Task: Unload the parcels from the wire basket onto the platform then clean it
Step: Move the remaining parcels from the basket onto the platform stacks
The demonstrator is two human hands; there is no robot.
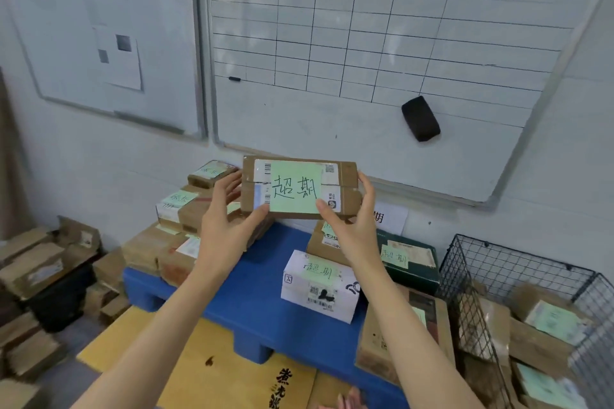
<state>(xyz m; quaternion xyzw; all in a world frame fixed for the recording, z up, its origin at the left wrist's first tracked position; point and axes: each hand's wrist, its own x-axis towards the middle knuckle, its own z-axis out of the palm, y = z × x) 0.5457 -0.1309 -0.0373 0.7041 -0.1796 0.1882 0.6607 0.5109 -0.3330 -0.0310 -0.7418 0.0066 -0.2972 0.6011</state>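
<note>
I hold a brown cardboard parcel (345, 176) with a green handwritten note up in the air over the blue platform (265, 302). My left hand (226, 222) grips its left end and my right hand (352, 219) grips its right end. Several labelled parcels lie on the platform: a stack at the back left (186, 206), a white box (319, 285) in the middle, a dark green box (408, 259) behind it. The black wire basket (498, 262) stands at the right with several brown parcels (551, 322) inside.
Two whiteboards hang on the wall; a black eraser (420, 118) sticks to the gridded one. Loose cardboard boxes (43, 269) pile up on the floor at the left. A yellow flattened carton (206, 372) lies in front of the platform. A large brown box (402, 342) leans between platform and basket.
</note>
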